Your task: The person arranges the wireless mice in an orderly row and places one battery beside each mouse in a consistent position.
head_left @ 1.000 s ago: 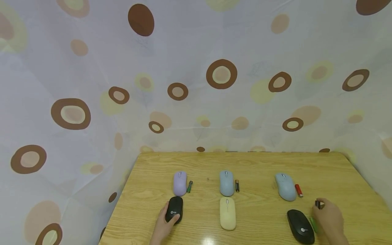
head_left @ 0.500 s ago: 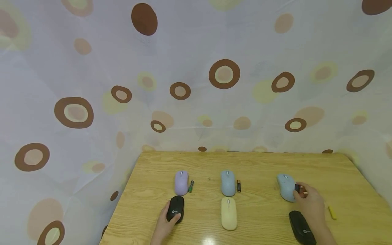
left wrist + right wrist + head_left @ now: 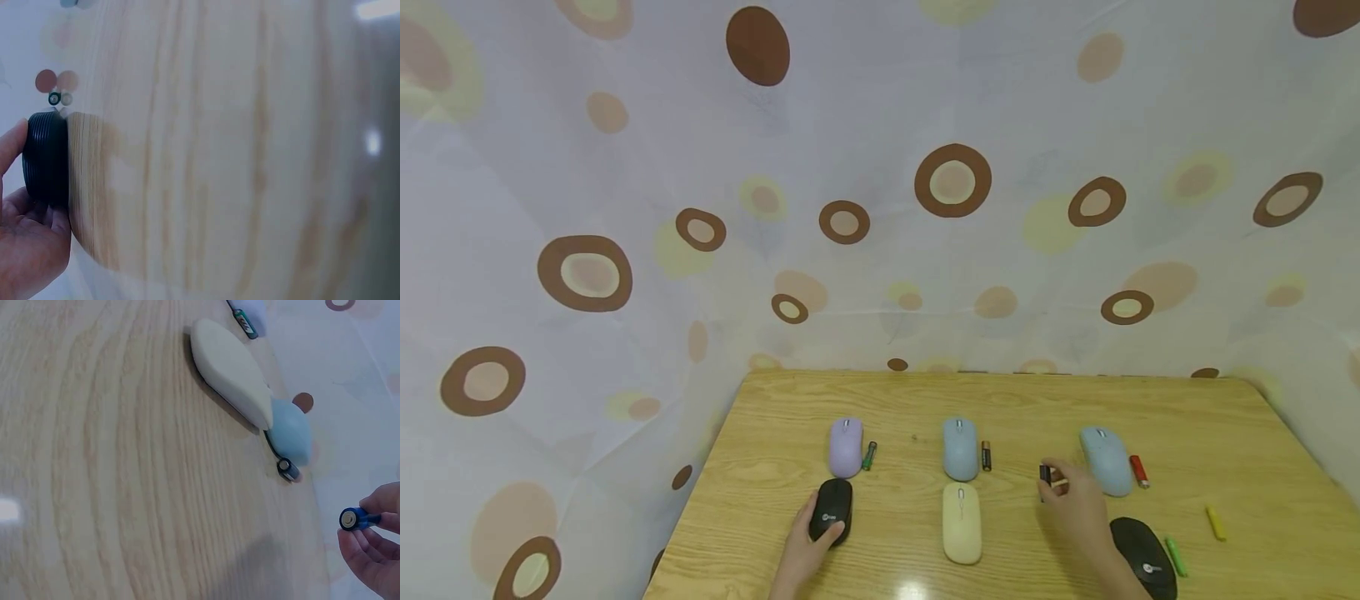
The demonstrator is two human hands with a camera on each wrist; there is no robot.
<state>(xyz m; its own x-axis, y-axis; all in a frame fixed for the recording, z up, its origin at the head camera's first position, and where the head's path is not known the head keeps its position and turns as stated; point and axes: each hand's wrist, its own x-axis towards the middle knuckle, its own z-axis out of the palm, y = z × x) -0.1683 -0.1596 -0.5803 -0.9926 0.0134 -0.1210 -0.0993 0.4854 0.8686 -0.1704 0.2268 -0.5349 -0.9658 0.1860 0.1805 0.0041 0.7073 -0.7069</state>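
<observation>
My left hand [image 3: 805,546] grips a black computer mouse [image 3: 832,498] on the table; the left wrist view shows fingers and thumb on the ribbed sides of this mouse [image 3: 47,156]. My right hand [image 3: 1077,504] pinches a small battery [image 3: 1045,478] above the table, between the yellow mouse [image 3: 962,525] and the right-hand blue mouse [image 3: 1107,461]. In the right wrist view that battery [image 3: 350,519] looks dark blue, its round end facing the camera. A purple mouse [image 3: 846,448] with a green battery [image 3: 869,456] beside it lies just beyond the left black mouse.
Behind the yellow mouse is another blue mouse [image 3: 960,451] with a dark battery [image 3: 987,456] beside it. On the right are a black mouse [image 3: 1142,554], partly behind my forearm, and red [image 3: 1139,472], yellow [image 3: 1216,523] and green [image 3: 1177,557] battery-sized cylinders. A dotted curtain [image 3: 880,183] backs the table.
My right hand has carried the battery leftward from the right side of the table, past the right-hand blue mouse, uncovering the yellow and green cylinders. My left hand stays on its black mouse.
</observation>
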